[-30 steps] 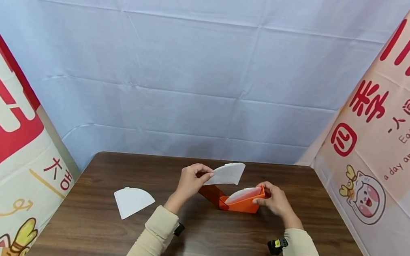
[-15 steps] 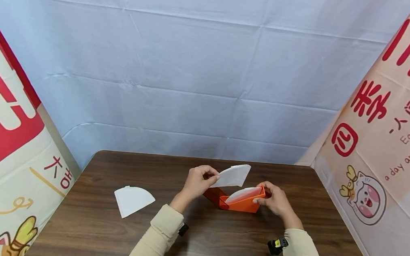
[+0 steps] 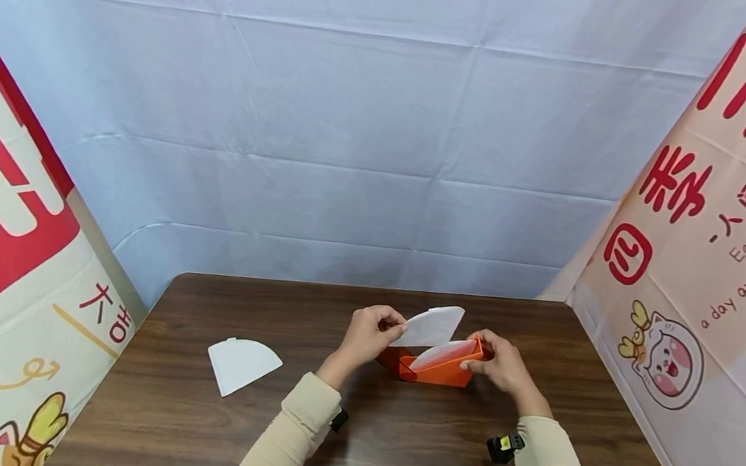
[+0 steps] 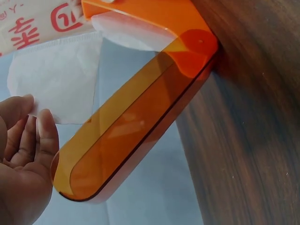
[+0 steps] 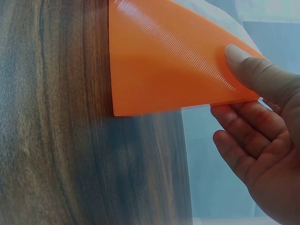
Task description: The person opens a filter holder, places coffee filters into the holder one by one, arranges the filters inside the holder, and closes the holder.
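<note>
My left hand point(image 3: 369, 334) pinches a white paper coffee filter point(image 3: 433, 327) by its left corner, holding it above and just behind an orange filter holder point(image 3: 444, 370). More white filters point(image 3: 442, 351) stand inside this holder. Its see-through orange lid point(image 4: 126, 126) is swung open to the left, as the left wrist view shows. My right hand point(image 3: 500, 364) grips the holder's right end, thumb point(image 5: 239, 55) on the near side wall and fingers around the end. Another white filter point(image 3: 243, 364) lies flat on the table to the left of my left hand.
The brown wooden table point(image 3: 195, 439) reaches back to a pale blue cloth backdrop point(image 3: 322, 206). Printed cloth panels stand at the left point(image 3: 7, 230) and right point(image 3: 695, 276) sides.
My left hand has moved to the right with the pinched filter, which now sits farther over the holder and slightly lower. My right hand and the holder have stayed in place.
</note>
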`<act>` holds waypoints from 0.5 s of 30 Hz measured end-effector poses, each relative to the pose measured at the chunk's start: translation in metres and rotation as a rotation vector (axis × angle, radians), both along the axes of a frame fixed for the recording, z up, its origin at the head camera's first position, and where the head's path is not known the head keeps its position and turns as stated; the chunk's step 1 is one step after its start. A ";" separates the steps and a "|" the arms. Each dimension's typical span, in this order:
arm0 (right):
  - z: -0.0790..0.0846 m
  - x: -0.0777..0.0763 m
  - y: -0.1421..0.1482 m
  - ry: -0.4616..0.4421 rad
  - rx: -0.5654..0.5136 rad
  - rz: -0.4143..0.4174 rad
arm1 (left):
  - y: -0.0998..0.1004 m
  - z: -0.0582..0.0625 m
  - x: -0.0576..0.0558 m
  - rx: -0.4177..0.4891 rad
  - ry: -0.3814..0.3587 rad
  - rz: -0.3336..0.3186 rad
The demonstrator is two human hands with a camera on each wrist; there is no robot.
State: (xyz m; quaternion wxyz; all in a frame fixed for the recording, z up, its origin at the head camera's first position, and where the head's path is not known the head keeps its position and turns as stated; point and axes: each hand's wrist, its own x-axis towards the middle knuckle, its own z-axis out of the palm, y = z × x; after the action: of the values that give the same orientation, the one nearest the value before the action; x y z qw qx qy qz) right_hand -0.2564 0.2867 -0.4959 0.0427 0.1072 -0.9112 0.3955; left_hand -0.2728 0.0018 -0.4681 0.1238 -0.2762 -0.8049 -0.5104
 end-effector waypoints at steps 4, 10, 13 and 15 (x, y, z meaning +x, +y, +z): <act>-0.001 0.000 0.000 0.008 -0.002 0.003 | 0.003 -0.002 0.001 -0.013 -0.007 -0.014; -0.001 0.000 0.000 0.005 -0.005 0.002 | 0.006 -0.002 0.001 -0.028 0.003 0.002; -0.001 0.000 0.000 0.009 0.001 0.004 | 0.009 0.000 0.001 -0.059 0.003 0.017; 0.000 0.000 0.000 0.006 0.001 0.003 | 0.011 0.001 0.001 -0.085 0.002 0.022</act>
State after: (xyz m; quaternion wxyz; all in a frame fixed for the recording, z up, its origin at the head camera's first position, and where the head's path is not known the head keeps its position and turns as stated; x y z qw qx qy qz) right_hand -0.2564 0.2866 -0.4962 0.0448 0.1097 -0.9111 0.3949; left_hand -0.2719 0.0128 -0.4676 0.1183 -0.2728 -0.8288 -0.4741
